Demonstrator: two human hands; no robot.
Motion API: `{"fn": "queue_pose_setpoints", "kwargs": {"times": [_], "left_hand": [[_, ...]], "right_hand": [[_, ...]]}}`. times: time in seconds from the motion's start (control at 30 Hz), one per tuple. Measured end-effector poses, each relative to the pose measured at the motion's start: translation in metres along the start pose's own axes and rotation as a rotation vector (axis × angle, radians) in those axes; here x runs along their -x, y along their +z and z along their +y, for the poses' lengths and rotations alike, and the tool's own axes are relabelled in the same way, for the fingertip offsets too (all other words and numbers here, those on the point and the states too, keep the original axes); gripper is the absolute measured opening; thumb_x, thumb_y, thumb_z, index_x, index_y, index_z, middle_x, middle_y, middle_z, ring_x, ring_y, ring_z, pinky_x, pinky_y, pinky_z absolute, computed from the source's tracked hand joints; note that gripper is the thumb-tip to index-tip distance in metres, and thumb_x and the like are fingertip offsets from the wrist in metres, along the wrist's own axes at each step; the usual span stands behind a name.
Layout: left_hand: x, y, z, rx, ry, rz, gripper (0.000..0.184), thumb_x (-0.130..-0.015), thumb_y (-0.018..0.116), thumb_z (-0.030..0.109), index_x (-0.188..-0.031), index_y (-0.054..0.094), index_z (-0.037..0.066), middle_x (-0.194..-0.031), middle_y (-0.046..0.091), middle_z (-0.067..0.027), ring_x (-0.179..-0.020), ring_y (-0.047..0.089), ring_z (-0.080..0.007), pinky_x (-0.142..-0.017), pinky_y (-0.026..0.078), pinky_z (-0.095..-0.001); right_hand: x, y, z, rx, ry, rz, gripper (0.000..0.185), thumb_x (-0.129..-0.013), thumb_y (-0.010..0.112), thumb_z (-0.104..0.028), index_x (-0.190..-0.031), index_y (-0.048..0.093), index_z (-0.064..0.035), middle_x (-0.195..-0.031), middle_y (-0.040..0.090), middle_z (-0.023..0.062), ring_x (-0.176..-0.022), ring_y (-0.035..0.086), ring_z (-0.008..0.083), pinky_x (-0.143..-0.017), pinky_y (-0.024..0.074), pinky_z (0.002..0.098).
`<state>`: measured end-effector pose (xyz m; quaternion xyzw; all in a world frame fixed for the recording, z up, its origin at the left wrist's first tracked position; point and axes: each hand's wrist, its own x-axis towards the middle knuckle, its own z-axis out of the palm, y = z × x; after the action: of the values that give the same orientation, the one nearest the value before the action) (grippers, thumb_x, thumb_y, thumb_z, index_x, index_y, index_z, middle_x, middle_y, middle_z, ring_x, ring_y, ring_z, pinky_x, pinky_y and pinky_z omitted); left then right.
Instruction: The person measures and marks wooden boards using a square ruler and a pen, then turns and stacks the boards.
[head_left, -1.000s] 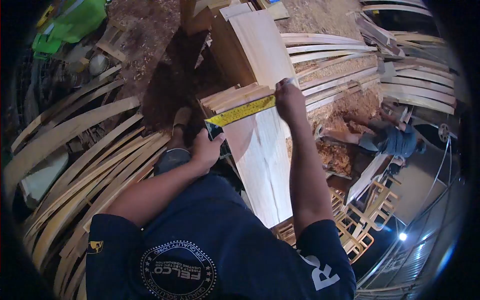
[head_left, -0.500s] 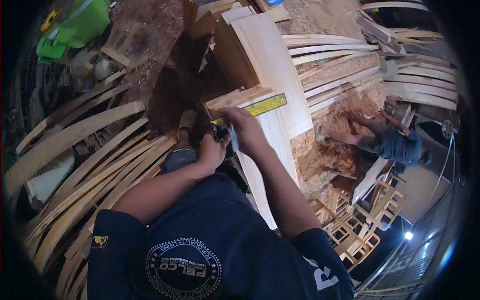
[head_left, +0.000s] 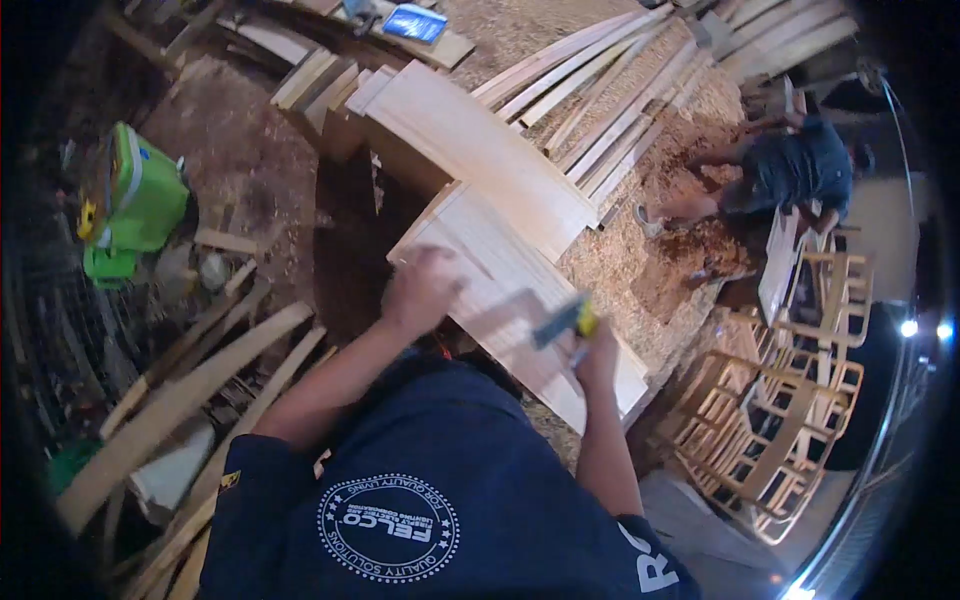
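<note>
My right hand [head_left: 597, 352] is closed around a try square [head_left: 562, 322] with dark and yellow parts, held over the lower right part of a pale wooden board. Motion blurs both the hand and the tool. The board [head_left: 500, 262] lies at a slant in front of me, its shadowed surface facing up. At its left end is my left hand [head_left: 424, 292], smeared by motion; its fingers cannot be made out clearly, nor whether it touches the wood. A wider board [head_left: 470, 150] lies just beyond, on a stack of wood.
Long wooden strips [head_left: 600, 110] lie on sawdust beyond the boards, and curved pieces [head_left: 200, 370] pile up at left. A green bag [head_left: 145, 200] stands at far left. Another person [head_left: 790, 170] bends over at right, near wooden frames [head_left: 780, 420]. A blue packet [head_left: 414, 24] lies at the top.
The square, earlier laid across the board's end with both hands at it, is now lifted in my right hand and farther right. My hands have separated. The view has turned and shifted.
</note>
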<state>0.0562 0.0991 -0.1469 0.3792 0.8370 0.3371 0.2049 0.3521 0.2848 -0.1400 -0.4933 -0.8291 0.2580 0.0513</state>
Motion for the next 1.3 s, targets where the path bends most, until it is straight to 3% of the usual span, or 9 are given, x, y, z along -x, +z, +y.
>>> {"fn": "queue_pose_setpoints", "kwargs": {"times": [0.07, 0.13, 0.23, 0.4, 0.63, 0.73, 0.8, 0.97, 1.3], "left_hand": [[-0.02, -0.011, -0.01, -0.173, 0.035, 0.126, 0.06, -0.089, 0.075, 0.028, -0.142, 0.054, 0.009, -0.126, 0.064, -0.0186, -0.118, 0.063, -0.037, -0.1, 0.051, -0.0486], [-0.031, -0.016, -0.032, -0.281, 0.037, 0.17, 0.062, -0.089, 0.074, 0.029, -0.143, 0.052, 0.008, -0.13, 0.062, -0.0203, -0.124, 0.059, -0.0402, -0.105, 0.049, -0.05], [-0.041, -0.008, -0.058, -0.201, -0.103, 0.037, 0.057, -0.091, 0.07, 0.031, -0.138, 0.056, 0.002, -0.129, 0.066, -0.0216, -0.123, 0.062, -0.0398, -0.105, 0.049, -0.0474], [-0.033, -0.006, -0.055, 0.134, -0.181, -0.047, 0.049, -0.094, 0.069, 0.031, -0.133, 0.061, 0.002, -0.121, 0.072, -0.0232, -0.115, 0.069, -0.0364, -0.099, 0.053, -0.0439], [-0.05, -0.022, -0.1, 0.144, -0.158, 0.0, 0.04, -0.095, 0.07, 0.024, -0.128, 0.064, 0.002, -0.115, 0.074, -0.0185, -0.107, 0.073, -0.0303, -0.094, 0.055, -0.0405], [-0.073, -0.041, -0.157, 0.501, -0.15, 0.04, 0.038, -0.093, 0.075, 0.017, -0.124, 0.066, -0.002, -0.111, 0.074, -0.0103, -0.099, 0.071, -0.0194, -0.089, 0.056, -0.0345], [-0.088, -0.078, -0.181, 0.596, -0.332, 0.08, 0.034, -0.092, 0.076, 0.013, -0.121, 0.068, -0.003, -0.107, 0.073, -0.0059, -0.094, 0.068, -0.0166, -0.086, 0.055, -0.0312], [-0.116, -0.144, -0.248, 1.492, -0.529, 0.079, 0.044, -0.097, 0.071, 0.026, -0.133, 0.06, 0.004, -0.124, 0.069, -0.0096, -0.111, 0.067, -0.0273, -0.099, 0.056, -0.0429], [-0.093, -0.102, -0.24, 1.508, -0.841, -0.334, 0.038, -0.102, 0.063, 0.025, -0.135, 0.055, 0.009, -0.125, 0.065, -0.0091, -0.119, 0.062, -0.0285, -0.107, 0.051, -0.052]], "right_hand": [[0.038, -0.016, 0.073, 0.194, -0.142, 0.329, 0.028, -0.086, 0.076, -0.02, -0.102, 0.063, -0.0013, -0.093, 0.069, 0.0167, -0.085, 0.068, 0.0323, -0.077, 0.0536, 0.0457], [0.072, -0.03, 0.141, -0.014, 0.341, 0.327, 0.037, -0.077, 0.083, -0.013, -0.105, 0.063, -0.0005, -0.094, 0.068, 0.0138, -0.084, 0.065, 0.0279, -0.078, 0.0533, 0.0449], [0.104, -0.031, 0.208, 0.075, 0.531, 0.321, 0.031, -0.078, 0.08, -0.01, -0.102, 0.064, 0.0007, -0.095, 0.069, 0.0179, -0.085, 0.068, 0.034, -0.077, 0.0541, 0.0466], [0.109, -0.05, 0.123, 0.279, 0.713, 0.175, 0.023, -0.087, 0.068, -0.009, -0.107, 0.064, 0.0027, -0.099, 0.072, 0.0272, -0.094, 0.072, 0.0447, -0.079, 0.0547, 0.0526], [0.086, -0.015, 0.145, 0.509, 0.684, 0.195, 0.028, -0.083, 0.073, -0.013, -0.106, 0.063, -0.001, -0.097, 0.072, 0.0265, -0.095, 0.071, 0.046, -0.08, 0.0551, 0.0527], [0.067, -0.027, 0.051, 0.066, 0.643, 0.201, 0.03, -0.083, 0.076, -0.019, -0.104, 0.064, -0.0016, -0.095, 0.071, 0.0259, -0.094, 0.071, 0.0467, -0.08, 0.0556, 0.0531], [0.049, 0.022, 0.054, 0.149, 0.605, 0.272, 0.03, -0.081, 0.078, -0.019, -0.1, 0.063, -0.0025, -0.094, 0.071, 0.0249, -0.092, 0.07, 0.0469, -0.08, 0.0558, 0.0535], [0.015, 0.069, -0.069, 0.153, 0.513, 0.236, 0.026, -0.085, 0.074, -0.018, -0.099, 0.06, -0.0025, -0.093, 0.07, 0.0247, -0.091, 0.069, 0.0483, -0.079, 0.0547, 0.0566], [-0.003, 0.106, -0.152, 0.032, 0.579, 0.241, 0.032, -0.086, 0.078, -0.021, -0.099, 0.056, -0.0007, -0.097, 0.069, 0.0272, -0.093, 0.067, 0.0501, -0.081, 0.0539, 0.057]]}}
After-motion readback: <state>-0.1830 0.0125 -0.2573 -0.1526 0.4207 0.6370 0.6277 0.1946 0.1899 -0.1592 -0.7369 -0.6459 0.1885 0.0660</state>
